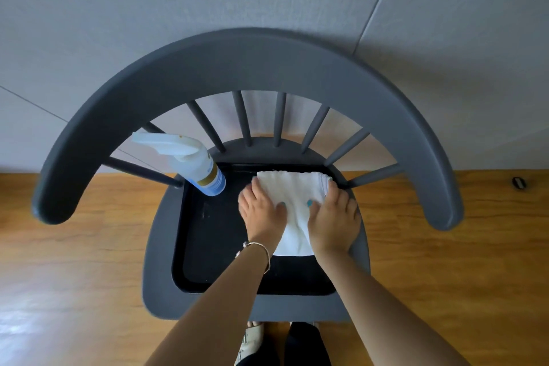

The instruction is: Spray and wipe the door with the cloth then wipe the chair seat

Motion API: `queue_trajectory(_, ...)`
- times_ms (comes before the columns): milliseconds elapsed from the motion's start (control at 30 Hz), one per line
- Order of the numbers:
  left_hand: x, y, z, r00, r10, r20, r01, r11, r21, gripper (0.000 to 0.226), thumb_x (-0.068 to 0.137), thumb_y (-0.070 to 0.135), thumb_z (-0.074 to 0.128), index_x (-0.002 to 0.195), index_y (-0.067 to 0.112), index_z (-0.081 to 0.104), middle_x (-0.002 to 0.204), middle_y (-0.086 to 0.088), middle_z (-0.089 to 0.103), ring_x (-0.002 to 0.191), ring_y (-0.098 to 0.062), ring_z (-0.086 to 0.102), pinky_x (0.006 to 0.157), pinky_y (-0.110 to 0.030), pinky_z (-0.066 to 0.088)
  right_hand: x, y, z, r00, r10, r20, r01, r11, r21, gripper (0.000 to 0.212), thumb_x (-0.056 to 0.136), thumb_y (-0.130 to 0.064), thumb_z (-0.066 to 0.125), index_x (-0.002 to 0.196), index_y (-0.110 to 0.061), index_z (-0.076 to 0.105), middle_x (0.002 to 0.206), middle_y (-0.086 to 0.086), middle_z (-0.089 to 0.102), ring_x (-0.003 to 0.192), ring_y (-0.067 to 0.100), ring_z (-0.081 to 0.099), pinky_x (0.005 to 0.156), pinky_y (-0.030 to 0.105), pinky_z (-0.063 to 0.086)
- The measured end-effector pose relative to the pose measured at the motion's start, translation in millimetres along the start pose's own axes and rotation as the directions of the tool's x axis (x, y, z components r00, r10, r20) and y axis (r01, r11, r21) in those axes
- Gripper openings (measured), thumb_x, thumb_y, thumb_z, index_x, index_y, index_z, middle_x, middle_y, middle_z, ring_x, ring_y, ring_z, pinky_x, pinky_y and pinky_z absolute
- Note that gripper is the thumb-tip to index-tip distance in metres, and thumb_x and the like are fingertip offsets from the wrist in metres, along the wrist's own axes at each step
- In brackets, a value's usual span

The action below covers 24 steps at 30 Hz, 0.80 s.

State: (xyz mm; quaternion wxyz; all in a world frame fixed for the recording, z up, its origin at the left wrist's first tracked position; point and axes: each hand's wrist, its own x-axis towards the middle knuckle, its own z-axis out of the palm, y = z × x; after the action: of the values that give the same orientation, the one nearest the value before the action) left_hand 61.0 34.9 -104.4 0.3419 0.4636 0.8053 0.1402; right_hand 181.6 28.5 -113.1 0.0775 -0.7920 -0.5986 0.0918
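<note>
Both my hands flat, fingers spread: left hand [261,211], right hand [334,217] pressing white cloth [292,196] onto chair seat [214,235]; spray bottle [190,162] upright beside

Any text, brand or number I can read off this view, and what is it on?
None can be read.
spray bottle, standing on the chair seat: its blue and gold label band is too blurred to read.
cloth: plain white, no print visible.
Small dark object on the floor: too small to tell any marking.
</note>
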Motion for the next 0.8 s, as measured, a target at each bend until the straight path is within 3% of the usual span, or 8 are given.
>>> queue_trajectory(67, -4.3, -5.1, 3.6, 0.983, 0.16, -0.092, -0.144, 0.976, 0.161, 0.074, 0.091, 0.022, 0.055, 0.152, 0.006, 0.017, 0.154, -0.013, 0.023, 0.147, -0.032, 0.014, 0.121, -0.038, 0.004, -4.6, 2.5, 4.9, 0.984, -0.171, -0.046, 0.169, 0.985, -0.043, 0.06, 0.086, -0.029, 0.072, 0.138, -0.007, 0.052, 0.13, 0.014, 0.06, 0.117, 0.034, 0.058, 0.089, 0.045, 0.05)
queue_trajectory(167, -6.6, -13.2, 11.4, 0.911, 0.412, -0.019, -0.377, 0.851, 0.365, 0.059, 0.1, 0.033, 0.022, 0.155, 0.014, 0.015, 0.162, -0.014, 0.016, 0.15, -0.029, 0.004, 0.121, -0.043, 0.008, -11.8, 10.2, 15.6, 0.898, -0.437, 0.054, 0.44, 0.893, -0.097, 0.058, 0.102, -0.044, 0.037, 0.149, -0.01, 0.038, 0.154, 0.011, 0.041, 0.142, 0.03, 0.039, 0.113, 0.046, 0.032)
queue_trajectory(267, -4.9, -25.6, 11.8, 0.866, 0.441, 0.237, -0.496, 0.697, 0.517, 0.066, 0.091, 0.042, -0.011, 0.154, 0.022, -0.011, 0.163, -0.007, -0.009, 0.147, -0.021, -0.017, 0.12, -0.04, -0.006, -13.4, 18.6, 24.9, 0.849, -0.479, 0.225, 0.51, 0.853, -0.112, 0.067, 0.105, -0.054, 0.004, 0.155, -0.014, 0.025, 0.161, 0.008, 0.028, 0.148, 0.027, 0.026, 0.118, 0.045, 0.018)
queue_trajectory(333, -1.2, -34.8, 10.4, 0.859, 0.385, 0.338, -0.512, 0.654, 0.557, 0.066, 0.085, 0.042, -0.023, 0.148, 0.024, -0.028, 0.161, -0.005, -0.024, 0.146, -0.02, -0.025, 0.121, -0.04, -0.009, -11.3, 23.2, 28.8, 0.828, -0.472, 0.303, 0.515, 0.854, -0.077, 0.068, 0.104, -0.055, 0.001, 0.155, -0.016, 0.022, 0.16, 0.008, 0.03, 0.147, 0.026, 0.03, 0.12, 0.044, 0.024)
queue_trajectory(467, 6.9, -33.9, 8.7, 0.866, 0.303, 0.396, -0.496, 0.618, 0.61, 0.055, 0.099, 0.041, -0.005, 0.144, 0.024, -0.033, 0.159, -0.004, -0.029, 0.147, -0.021, -0.025, 0.122, -0.044, -0.005, 1.2, 20.3, 23.9, 0.809, -0.453, 0.376, 0.503, 0.863, -0.042, 0.067, 0.099, -0.055, 0.018, 0.154, -0.017, 0.029, 0.156, 0.006, 0.038, 0.141, 0.024, 0.041, 0.111, 0.041, 0.037)
queue_trajectory(567, 12.4, -22.9, 0.0, 0.848, 0.258, 0.464, -0.521, 0.573, 0.633, 0.057, 0.104, 0.04, 0.006, 0.148, 0.025, -0.027, 0.16, -0.002, -0.027, 0.149, -0.02, -0.02, 0.122, -0.045, -0.002, 9.3, 17.9, 17.8, 0.747, -0.436, 0.502, 0.528, 0.848, -0.048, 0.066, 0.101, -0.054, 0.015, 0.157, -0.026, -0.007, 0.166, -0.003, -0.002, 0.153, 0.017, 0.005, 0.122, 0.037, 0.013)
queue_trajectory(633, 18.5, -15.7, -9.8, 0.824, 0.228, 0.518, -0.548, 0.55, 0.63, 0.059, 0.104, 0.04, 0.012, 0.151, 0.029, -0.021, 0.162, 0.001, -0.022, 0.15, -0.017, -0.014, 0.122, -0.045, -0.002, 15.3, 13.9, 8.6, 0.719, -0.377, 0.584, 0.509, 0.857, -0.073, 0.071, 0.105, -0.049, 0.029, 0.156, -0.028, -0.015, 0.165, -0.006, -0.015, 0.153, 0.015, -0.008, 0.124, 0.038, 0.009)
queue_trajectory(800, 11.4, 8.6, -48.3, 0.786, 0.189, 0.589, -0.612, 0.371, 0.698, 0.063, 0.101, 0.03, 0.032, 0.156, 0.023, 0.005, 0.165, -0.002, -0.001, 0.152, -0.018, 0.0, 0.123, -0.043, -0.001, 13.2, -13.6, -1.1, 0.751, -0.295, 0.591, 0.517, 0.82, -0.246, 0.077, 0.103, -0.032, 0.048, 0.158, -0.019, -0.004, 0.166, 0.007, -0.003, 0.146, 0.031, 0.026, 0.113, 0.046, 0.032)
